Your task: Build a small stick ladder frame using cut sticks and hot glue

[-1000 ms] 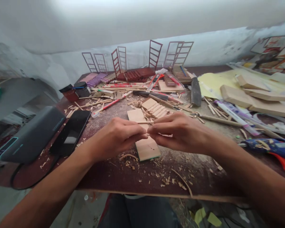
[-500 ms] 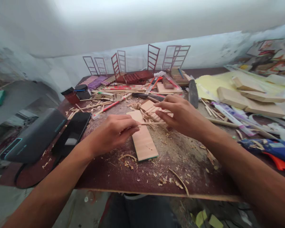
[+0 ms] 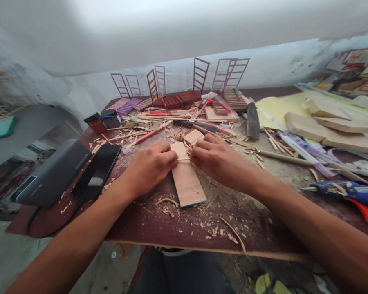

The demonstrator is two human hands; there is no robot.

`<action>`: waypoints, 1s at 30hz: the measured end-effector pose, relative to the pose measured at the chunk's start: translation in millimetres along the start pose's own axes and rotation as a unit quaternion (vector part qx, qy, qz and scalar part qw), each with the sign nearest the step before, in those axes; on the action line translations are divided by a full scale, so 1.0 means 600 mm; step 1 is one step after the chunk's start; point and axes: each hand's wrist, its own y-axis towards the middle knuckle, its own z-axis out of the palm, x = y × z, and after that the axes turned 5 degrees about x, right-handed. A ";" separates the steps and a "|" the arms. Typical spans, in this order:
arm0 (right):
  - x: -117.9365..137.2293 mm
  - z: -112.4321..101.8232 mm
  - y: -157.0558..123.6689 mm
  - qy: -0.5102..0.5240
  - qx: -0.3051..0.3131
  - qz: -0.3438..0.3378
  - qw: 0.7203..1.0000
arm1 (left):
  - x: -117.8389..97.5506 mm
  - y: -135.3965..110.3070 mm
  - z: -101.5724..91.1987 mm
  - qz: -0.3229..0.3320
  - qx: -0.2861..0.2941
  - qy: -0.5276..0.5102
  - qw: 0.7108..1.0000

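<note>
Between my two hands a thin wooden stick (image 3: 184, 159) lies crosswise over a flat light-wood board (image 3: 188, 183). My left hand (image 3: 155, 161) is closed on the stick's left end, at the board's left edge. On the other side my right hand (image 3: 210, 153) grips the right end, its fingers curled and partly hiding what they pinch. The board rests flat on the table and shows a greenish near edge. Just beyond it sits a smaller wooden block (image 3: 194, 136) among curled shavings.
A black phone (image 3: 96, 171) and a dark power bank (image 3: 53, 173) lie at left. To the right are a blue glue gun (image 3: 346, 191), wooden blocks (image 3: 313, 128) and a hammer head (image 3: 252, 121). Small ladder-like frames (image 3: 201, 75) stand at the back. Shavings litter the dark table (image 3: 135, 224).
My right hand has come down and left from above the shavings and closed on the stick's right end. The stick now lies across the board. My left hand has shifted slightly.
</note>
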 end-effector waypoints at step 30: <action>0.038 -0.020 -0.005 -0.139 -0.195 -0.029 0.970 | -0.030 0.000 0.006 0.020 -0.232 -0.076 0.970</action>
